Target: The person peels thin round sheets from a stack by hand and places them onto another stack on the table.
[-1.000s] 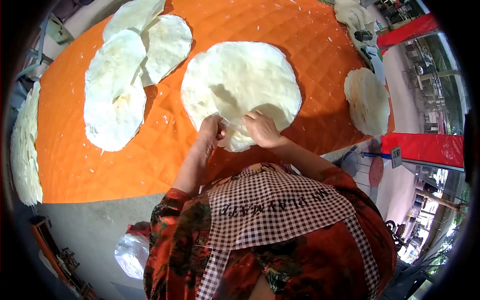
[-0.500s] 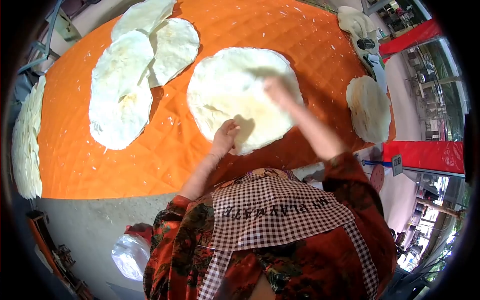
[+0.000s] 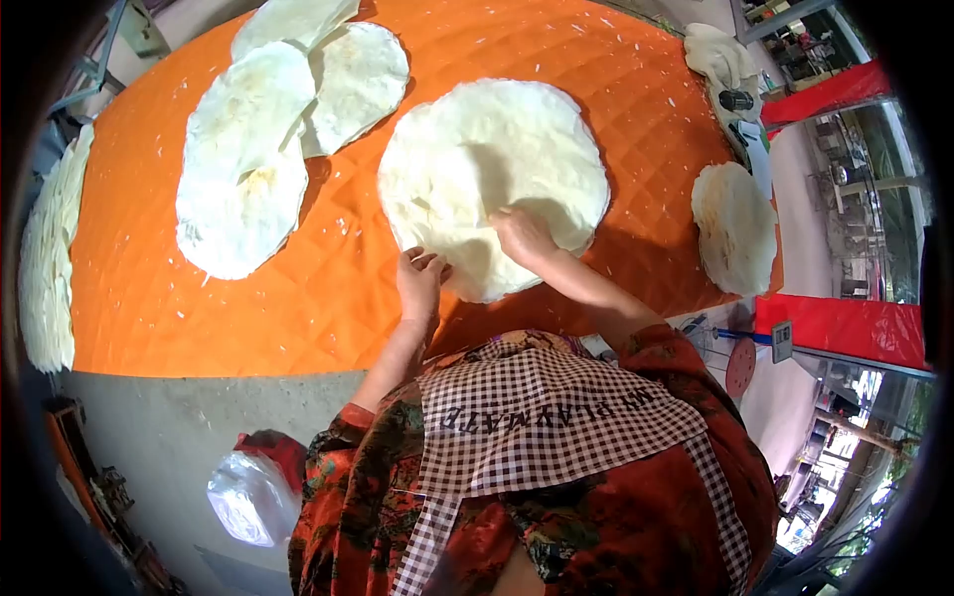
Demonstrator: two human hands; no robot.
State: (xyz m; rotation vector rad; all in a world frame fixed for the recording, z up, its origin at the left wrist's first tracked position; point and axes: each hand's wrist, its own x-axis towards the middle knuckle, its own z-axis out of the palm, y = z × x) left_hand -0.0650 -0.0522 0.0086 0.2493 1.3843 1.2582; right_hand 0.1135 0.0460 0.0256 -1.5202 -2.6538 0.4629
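Note:
A large round, thin, pale flatbread (image 3: 537,129) lies on the orange quilted cloth in front of me, its surface slightly wrinkled. At its lower-left rim, my left hand (image 3: 421,282) has its fingers curled in and pinching the edge. My right hand (image 3: 525,238) is over the lower middle of the same sheet, fingers closed and pointing left, its shadow falling on the bread. Whatever those fingers may hold is hidden.
Several overlapping flatbread sheets (image 3: 238,129) lie at the upper left. A tall stack of sheets (image 3: 48,258) stands at the left edge. Another flatbread pile (image 3: 733,230) sits at the right of the orange cloth (image 3: 338,328). A clear plastic bag (image 3: 250,502) is below on the left.
My right hand has come down and left from the sheet's upper right to its lower middle. My left hand has shifted left to the rim.

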